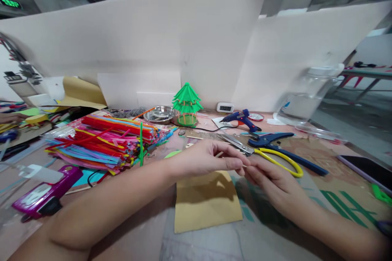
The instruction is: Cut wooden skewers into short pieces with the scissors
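Note:
My left hand (211,158) and my right hand (272,179) meet over the middle of the table, fingertips pinched together on a thin wooden stick (221,155) that pokes out between the fingers. Below them lies a tan piece of card (205,204). Just behind my right hand lie yellow-handled scissors (275,159) and a blue-handled cutter (275,140). A small green paper pagoda (186,104) stands at the back of the table.
A heap of coloured strips (104,140) fills the left side, with a purple device (45,195) in front. A blue glue gun (241,119), a metal bowl (159,114), a small clock (225,107), a clear jar (306,98) and a dark tablet (367,169) stand around. White boards wall the back.

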Action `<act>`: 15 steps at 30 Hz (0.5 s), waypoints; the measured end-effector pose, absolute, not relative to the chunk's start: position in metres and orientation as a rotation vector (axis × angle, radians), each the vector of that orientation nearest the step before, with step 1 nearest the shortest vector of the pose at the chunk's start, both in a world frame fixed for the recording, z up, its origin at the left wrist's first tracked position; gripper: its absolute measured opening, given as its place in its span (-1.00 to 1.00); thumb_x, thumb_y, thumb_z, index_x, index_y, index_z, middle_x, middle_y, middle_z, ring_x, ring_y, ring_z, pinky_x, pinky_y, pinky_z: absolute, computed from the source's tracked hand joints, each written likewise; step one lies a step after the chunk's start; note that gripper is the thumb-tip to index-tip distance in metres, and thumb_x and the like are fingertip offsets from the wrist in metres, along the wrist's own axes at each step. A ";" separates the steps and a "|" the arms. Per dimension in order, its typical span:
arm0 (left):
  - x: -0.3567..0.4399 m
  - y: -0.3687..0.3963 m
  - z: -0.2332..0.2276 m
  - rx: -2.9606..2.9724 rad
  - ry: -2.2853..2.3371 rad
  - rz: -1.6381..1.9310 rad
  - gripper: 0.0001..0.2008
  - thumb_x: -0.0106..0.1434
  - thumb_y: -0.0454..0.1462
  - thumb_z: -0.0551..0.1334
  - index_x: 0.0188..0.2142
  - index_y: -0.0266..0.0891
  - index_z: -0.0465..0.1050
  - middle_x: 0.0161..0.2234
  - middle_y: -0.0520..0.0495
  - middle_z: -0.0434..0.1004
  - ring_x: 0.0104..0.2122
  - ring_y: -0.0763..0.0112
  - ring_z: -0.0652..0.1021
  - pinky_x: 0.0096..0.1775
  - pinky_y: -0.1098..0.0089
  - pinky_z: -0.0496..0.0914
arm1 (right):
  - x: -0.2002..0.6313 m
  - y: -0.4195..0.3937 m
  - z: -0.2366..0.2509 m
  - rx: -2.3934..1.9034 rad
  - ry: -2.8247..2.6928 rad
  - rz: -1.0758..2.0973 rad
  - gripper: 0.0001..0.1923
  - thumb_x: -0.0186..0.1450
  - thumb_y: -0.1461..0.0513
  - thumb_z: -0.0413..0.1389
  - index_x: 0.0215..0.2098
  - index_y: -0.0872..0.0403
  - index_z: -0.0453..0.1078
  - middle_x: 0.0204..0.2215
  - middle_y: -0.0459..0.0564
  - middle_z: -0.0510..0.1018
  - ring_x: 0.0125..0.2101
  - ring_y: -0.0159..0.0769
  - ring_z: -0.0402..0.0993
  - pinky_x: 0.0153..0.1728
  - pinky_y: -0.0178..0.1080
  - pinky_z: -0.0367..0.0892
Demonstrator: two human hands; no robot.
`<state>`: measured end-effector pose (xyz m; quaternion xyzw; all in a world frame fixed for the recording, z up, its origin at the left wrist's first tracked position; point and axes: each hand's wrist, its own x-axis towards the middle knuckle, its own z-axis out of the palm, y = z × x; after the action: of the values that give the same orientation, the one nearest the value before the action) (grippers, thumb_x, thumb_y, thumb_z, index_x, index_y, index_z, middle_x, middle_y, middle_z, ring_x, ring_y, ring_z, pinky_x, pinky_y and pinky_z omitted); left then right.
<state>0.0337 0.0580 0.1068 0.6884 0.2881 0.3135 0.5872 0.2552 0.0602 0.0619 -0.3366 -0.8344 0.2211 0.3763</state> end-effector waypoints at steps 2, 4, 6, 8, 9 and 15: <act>0.033 0.059 0.109 1.604 0.672 0.721 -0.85 0.29 -0.24 0.34 -0.18 -0.24 0.61 -0.31 0.01 0.64 -0.22 0.49 0.57 -0.07 0.46 0.38 | 0.255 0.061 0.061 -0.853 -2.139 0.568 -0.75 0.43 0.16 0.00 -0.39 0.01 0.40 -0.52 -0.09 0.49 -0.50 -0.33 0.43 -0.47 -0.32 0.33; 0.031 0.060 0.112 1.614 0.699 0.701 -0.86 0.29 -0.27 0.32 -0.17 -0.24 0.62 -0.32 0.00 0.65 -0.19 0.47 0.57 -0.05 0.44 0.38 | 0.256 0.063 0.061 -0.842 -2.131 0.560 -0.78 0.43 0.17 0.00 -0.33 0.00 0.43 -0.50 -0.09 0.50 -0.49 -0.33 0.43 -0.46 -0.32 0.32; 0.029 0.061 0.116 1.640 0.720 0.683 -0.84 0.32 -0.29 0.29 -0.14 -0.25 0.61 -0.32 -0.02 0.66 -0.20 0.46 0.58 -0.09 0.44 0.38 | 0.255 0.063 0.060 -0.842 -2.105 0.538 -0.81 0.44 0.18 0.01 -0.23 -0.01 0.46 -0.49 -0.10 0.51 -0.49 -0.33 0.43 -0.45 -0.32 0.32; 0.026 0.062 0.118 1.662 0.753 0.694 -0.78 0.33 -0.29 0.27 -0.06 -0.26 0.58 -0.30 -0.05 0.67 -0.28 0.48 0.57 -0.24 0.48 0.36 | 0.255 0.063 0.060 -0.847 -2.085 0.513 -0.80 0.43 0.20 0.00 -0.18 -0.01 0.48 -0.51 -0.11 0.49 -0.50 -0.34 0.41 -0.46 -0.31 0.31; 0.024 0.062 0.118 1.666 0.778 0.706 -0.74 0.33 -0.27 0.27 0.00 -0.25 0.55 -0.29 -0.05 0.67 -0.35 0.50 0.54 -0.33 0.50 0.32 | 0.255 0.063 0.060 -0.852 -2.082 0.511 -0.80 0.44 0.20 0.00 -0.17 0.00 0.48 -0.52 -0.12 0.48 -0.51 -0.34 0.40 -0.46 -0.31 0.30; 0.023 0.068 0.113 1.696 0.849 0.752 -0.74 0.20 -0.23 0.38 -0.12 -0.25 0.58 -0.28 -0.06 0.64 -0.31 0.46 0.50 -0.34 0.49 0.25 | 0.254 0.062 0.061 -0.879 -2.099 0.612 -0.78 0.47 0.18 -0.03 -0.17 0.01 0.46 -0.48 -0.11 0.48 -0.46 -0.33 0.39 -0.42 -0.30 0.29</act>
<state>0.0232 0.0683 0.1126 0.7083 0.3548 0.3141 0.5232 0.2536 0.0624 0.0610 -0.3448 -0.8228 0.2401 0.3826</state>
